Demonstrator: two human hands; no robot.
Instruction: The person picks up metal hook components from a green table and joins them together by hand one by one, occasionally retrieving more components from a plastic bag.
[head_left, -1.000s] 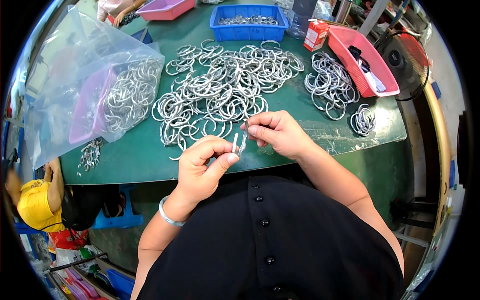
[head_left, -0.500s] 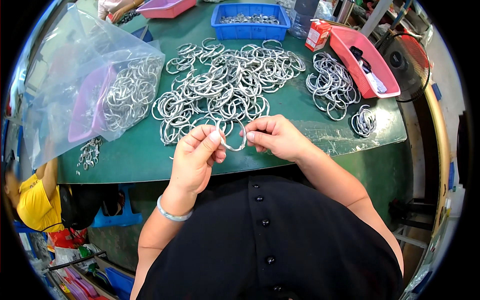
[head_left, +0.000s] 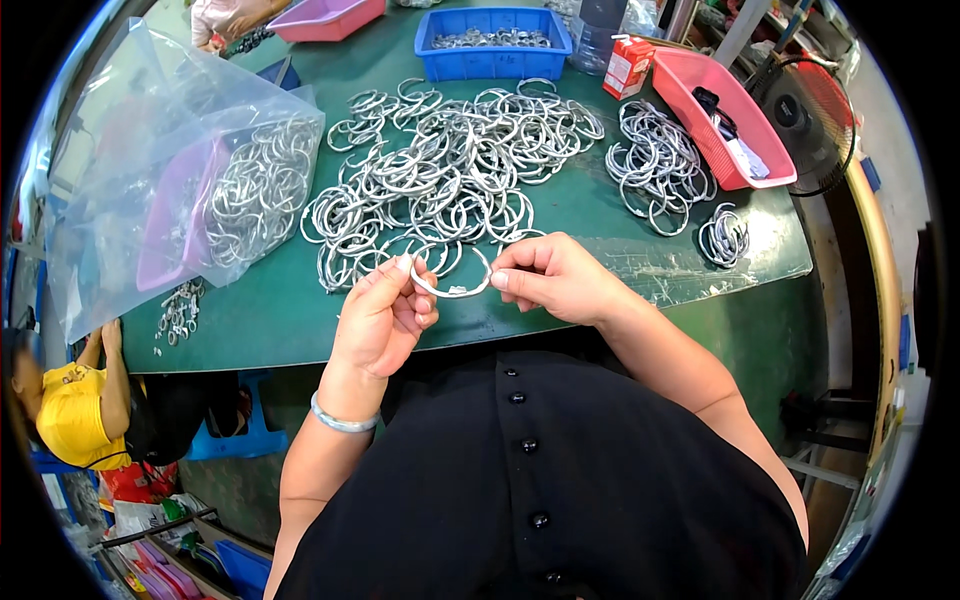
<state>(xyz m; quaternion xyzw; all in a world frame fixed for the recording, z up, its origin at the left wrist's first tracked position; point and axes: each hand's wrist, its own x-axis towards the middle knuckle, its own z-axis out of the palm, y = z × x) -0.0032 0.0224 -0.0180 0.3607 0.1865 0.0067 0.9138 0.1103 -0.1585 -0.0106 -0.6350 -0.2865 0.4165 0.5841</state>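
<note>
Between my two hands, at the table's near edge, is a silver metal bangle (head_left: 455, 293). My left hand (head_left: 378, 315) pinches one side of it between thumb and fingers. The thumb and fingertips of my right hand (head_left: 550, 275) close on the opposite side. Just beyond lies a big loose heap of silver bangles (head_left: 440, 165). A smaller heap of bangles (head_left: 660, 165) is to its right, with a little cluster of bangles (head_left: 725, 237) nearer to me. On the left, more bangles (head_left: 262, 190) are in or under a clear plastic bag (head_left: 100, 190).
A purple basket (head_left: 165, 225) shows through the bag, with small metal pieces (head_left: 180, 312) nearby. Across the green table (head_left: 590, 215) stand a blue bin (head_left: 495, 68), a red carton (head_left: 628, 68) and a pink basket (head_left: 745, 180). A fan (head_left: 825, 130) is far right; a person in yellow (head_left: 85, 415) is left.
The bangle has turned flatter between my hands. My left hand has shifted slightly left and its fingers have opened out more around the pinch.
</note>
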